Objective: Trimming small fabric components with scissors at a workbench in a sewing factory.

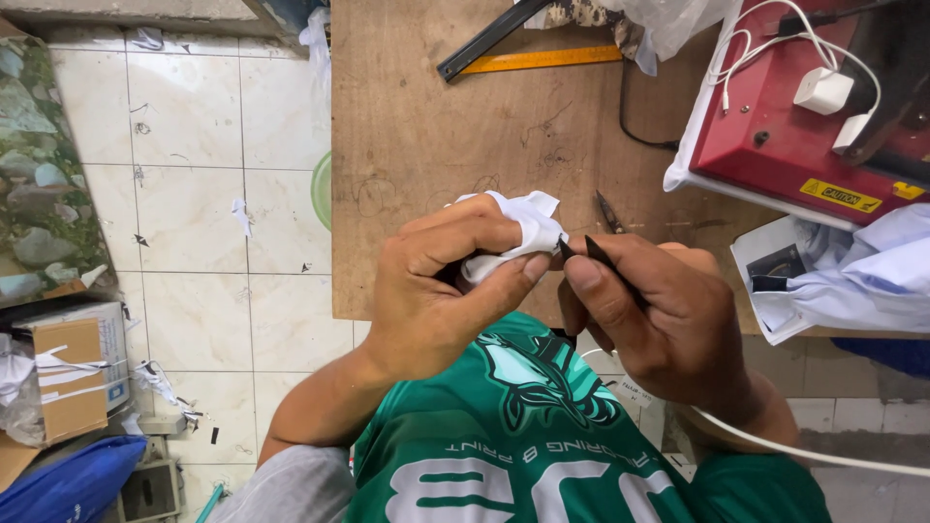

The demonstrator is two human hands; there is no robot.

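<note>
Green jersey [542, 436] with white lettering and dark crest, grey trousers [291, 494], bare forearms

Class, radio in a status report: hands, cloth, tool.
Left hand pinching bunched white cloth. Right hand gripping small black snips at cloth's edge. Wooden table beneath.

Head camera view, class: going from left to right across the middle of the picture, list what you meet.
Patterned mat → white tiled floor → left hand bunching white cloth → small black tool in the right hand → light blue garment at the table's right edge.
</note>
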